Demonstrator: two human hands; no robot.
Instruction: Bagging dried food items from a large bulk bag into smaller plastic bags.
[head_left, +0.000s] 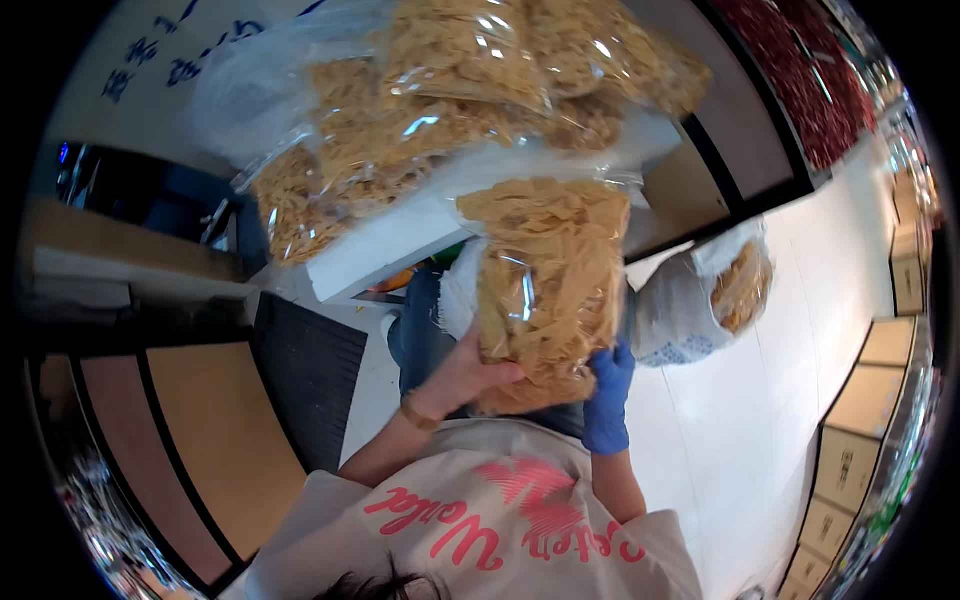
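Note:
A clear plastic bag of dried yellow-brown sheets, perhaps tofu skin, is held between my two hands above my lap. My bare left hand grips its lower left side, thumb across the front. On the lower right side is my right hand, in a blue glove. Beyond it, several similar filled bags lie heaped on a white surface. White cloth-like material shows beside the held bag's left edge, partly hidden by it.
A whitish sack with a similar filling at its opening stands on the pale floor to the right. A dark ribbed mat lies at left, by a wooden-panelled cabinet. Cardboard boxes line the far right. Red goods fill the upper right.

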